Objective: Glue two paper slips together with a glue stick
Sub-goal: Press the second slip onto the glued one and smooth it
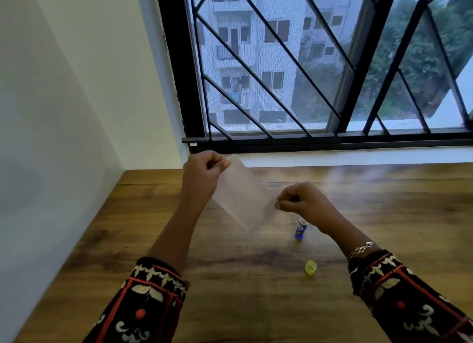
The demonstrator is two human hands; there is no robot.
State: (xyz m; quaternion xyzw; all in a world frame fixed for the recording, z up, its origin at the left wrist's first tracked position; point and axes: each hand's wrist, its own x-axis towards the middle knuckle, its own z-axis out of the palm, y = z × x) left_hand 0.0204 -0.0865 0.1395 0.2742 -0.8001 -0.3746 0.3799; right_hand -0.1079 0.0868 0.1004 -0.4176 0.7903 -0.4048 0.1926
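The left hand (208,171) pinched the paper (243,194) at its 11 o'clock corner, the right hand (299,199) at 4 — probably best kept taut, edges flush.

Held in the air above the wooden table (230,299), a pale paper slip (243,194) slants from 10 o'clock to 4 o'clock, with the left hand (204,170) pinching its far corner at 10 o'clock and the right hand (300,199) pinching its edge at 3 o'clock. At 5 o'clock from the slip a blue glue stick (299,230) is on the table, its upper end hidden behind the right wrist, and its yellow-green cap (310,267) lies apart at 5 o'clock from it. A chain bracelet (362,248) circles the right wrist above a patterned sleeve (409,296), and a black-grilled window (320,138) fills the view at 12 o'clock.
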